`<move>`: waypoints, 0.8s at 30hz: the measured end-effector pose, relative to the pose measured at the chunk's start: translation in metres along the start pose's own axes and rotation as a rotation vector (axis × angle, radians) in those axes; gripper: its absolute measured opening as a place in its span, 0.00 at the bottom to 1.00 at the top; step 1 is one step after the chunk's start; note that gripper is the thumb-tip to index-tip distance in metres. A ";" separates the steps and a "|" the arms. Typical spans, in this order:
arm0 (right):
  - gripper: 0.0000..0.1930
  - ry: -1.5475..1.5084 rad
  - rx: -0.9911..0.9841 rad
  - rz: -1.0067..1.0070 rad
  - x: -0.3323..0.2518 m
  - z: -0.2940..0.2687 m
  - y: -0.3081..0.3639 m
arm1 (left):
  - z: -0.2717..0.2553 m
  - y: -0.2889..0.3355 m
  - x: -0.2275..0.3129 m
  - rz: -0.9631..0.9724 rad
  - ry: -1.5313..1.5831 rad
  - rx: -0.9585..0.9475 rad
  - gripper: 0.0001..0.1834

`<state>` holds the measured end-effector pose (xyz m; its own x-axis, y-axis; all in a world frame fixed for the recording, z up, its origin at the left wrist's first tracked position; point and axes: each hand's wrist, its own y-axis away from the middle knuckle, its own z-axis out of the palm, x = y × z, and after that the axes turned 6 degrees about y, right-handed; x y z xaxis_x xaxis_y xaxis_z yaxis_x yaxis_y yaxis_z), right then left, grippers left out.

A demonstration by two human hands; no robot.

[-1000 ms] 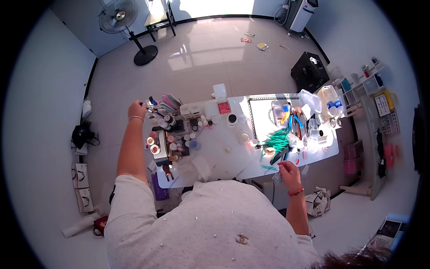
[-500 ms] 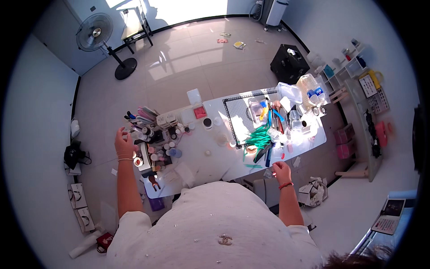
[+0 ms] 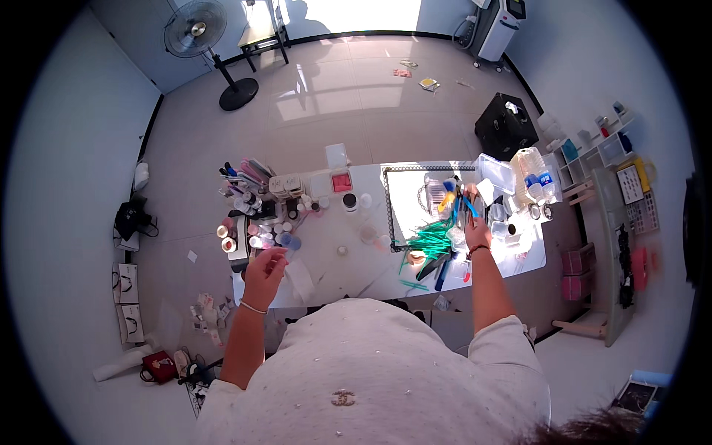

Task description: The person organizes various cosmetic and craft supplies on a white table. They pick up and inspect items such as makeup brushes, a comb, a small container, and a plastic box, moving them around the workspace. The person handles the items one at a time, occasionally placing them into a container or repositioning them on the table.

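Note:
Over the left front of the white table (image 3: pixel 337 278), my left hand (image 3: pixel 265 276) hovers, fingers loosely bent and pointing right; nothing shows in it. Beside it are small jars (image 3: pixel 288 239) and a white strip (image 3: pixel 300 279). My right hand (image 3: pixel 477 234) reaches into the sunlit pile at the right, fingers pointing away from me. Near its fingertips lie a blue strip (image 3: pixel 469 205) and brown-handled tools (image 3: pixel 486 191). A heap of thin green sticks (image 3: pixel 429 239) spreads just left of that hand. Glare and clutter hide whether the right fingers hold anything.
Pens and files (image 3: pixel 251 172) stand at the back left of the table, near a small red-filled box (image 3: pixel 341 182). Clear plastic containers (image 3: pixel 528 165) crowd the back right. Beyond are a black case (image 3: pixel 506 126) and a standing fan (image 3: pixel 197 30).
My left hand has come from beyond the table's left edge to the right and nearer me. My right hand has moved from the front edge forward into the pile. The view has shifted.

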<state>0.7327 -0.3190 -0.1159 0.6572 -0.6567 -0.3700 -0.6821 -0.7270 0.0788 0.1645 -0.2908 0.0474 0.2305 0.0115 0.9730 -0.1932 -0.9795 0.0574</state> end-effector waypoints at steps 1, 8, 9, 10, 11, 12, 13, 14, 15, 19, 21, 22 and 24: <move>0.21 0.074 -0.031 0.043 -0.013 -0.007 -0.005 | 0.001 0.008 -0.001 -0.018 -0.002 0.015 0.12; 0.19 0.242 -0.192 0.055 -0.022 -0.003 -0.049 | 0.005 0.045 -0.007 -0.081 -0.028 0.116 0.10; 0.17 0.254 -0.197 0.056 -0.033 -0.014 -0.044 | 0.005 0.049 -0.006 -0.082 -0.035 0.127 0.10; 0.17 0.296 -0.198 0.041 -0.030 -0.010 -0.047 | 0.006 0.052 -0.005 -0.083 -0.042 0.137 0.10; 0.16 0.337 -0.199 0.028 -0.022 -0.004 -0.052 | 0.008 0.054 -0.003 -0.084 -0.043 0.148 0.10; 0.16 0.378 -0.195 0.016 -0.019 -0.004 -0.055 | 0.010 0.053 -0.001 -0.081 -0.042 0.157 0.10; 0.14 0.343 -0.171 0.003 -0.015 -0.004 -0.057 | 0.013 0.052 0.001 -0.078 -0.041 0.164 0.10; 0.13 0.314 -0.171 -0.007 -0.011 -0.003 -0.058 | 0.015 0.050 0.003 -0.084 -0.030 0.155 0.10; 0.13 0.284 -0.173 -0.020 -0.014 -0.007 -0.057 | 0.017 0.049 0.005 -0.090 -0.019 0.150 0.10; 0.10 0.172 -0.128 -0.044 -0.013 -0.019 -0.047 | 0.024 0.036 0.013 -0.088 -0.028 0.098 0.11; 0.11 0.135 -0.122 -0.069 -0.022 -0.036 -0.032 | 0.028 0.028 0.018 -0.097 -0.003 0.060 0.11; 0.11 0.110 -0.116 -0.070 -0.024 -0.045 -0.026 | 0.031 0.023 0.021 -0.100 0.009 0.038 0.11; 0.12 0.063 -0.099 -0.065 -0.019 -0.057 -0.016 | 0.041 0.010 0.029 -0.085 0.052 -0.017 0.11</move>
<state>0.7490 -0.3061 -0.0574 0.7200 -0.6165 -0.3186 -0.6045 -0.7827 0.1484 0.2079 -0.3086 0.0673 0.1975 0.1056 0.9746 -0.1912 -0.9709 0.1440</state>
